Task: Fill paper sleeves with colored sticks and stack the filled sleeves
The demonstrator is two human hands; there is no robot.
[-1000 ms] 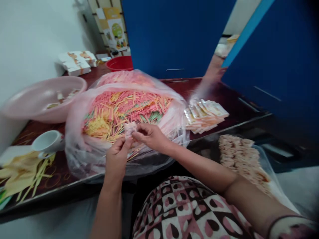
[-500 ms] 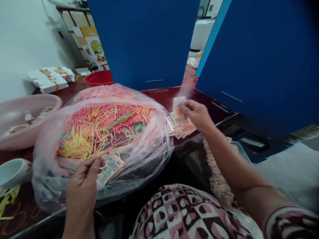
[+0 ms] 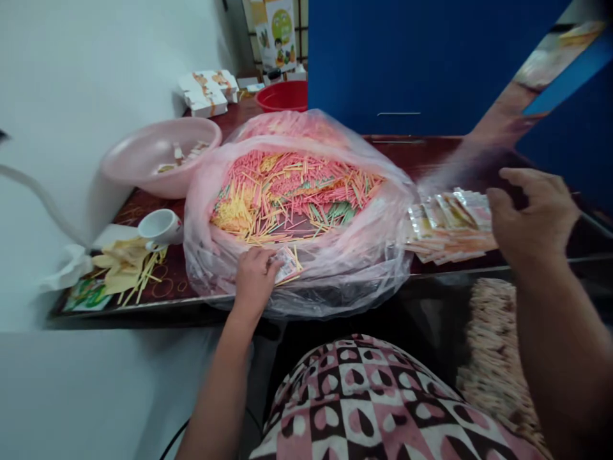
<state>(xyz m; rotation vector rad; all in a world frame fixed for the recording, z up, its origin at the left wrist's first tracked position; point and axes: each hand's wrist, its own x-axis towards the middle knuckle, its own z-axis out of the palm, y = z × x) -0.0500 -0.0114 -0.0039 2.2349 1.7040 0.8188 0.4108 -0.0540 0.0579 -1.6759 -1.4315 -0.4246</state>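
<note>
My left hand (image 3: 256, 275) is at the front of a large clear plastic bag (image 3: 306, 297), its fingers bent together at the left edge of a small printed packet (image 3: 286, 265). A few thin yellow sticks lie along that packet's right side. Inside the bag are heaps of thin sticks (image 3: 297, 185) in pink, yellow and green. My right hand (image 3: 534, 211) is just right of a spread pile of flat printed packets (image 3: 450, 223), thumb and fingers apart and nothing between them.
Left of the bag are a pink basin (image 3: 138, 156) holding small pieces, a white cup (image 3: 158, 227), loose yellow sticks (image 3: 141, 281) and rubber bands. Behind stand a red basin (image 3: 282, 96), white boxes (image 3: 205, 92) and a blue panel (image 3: 407, 64). A bumpy beige stack (image 3: 491, 338) sits below right.
My right hand has let go of a packet at the pile and moved off to the right, fingers opened. My left hand stays by the small packet. The view has swung left.
</note>
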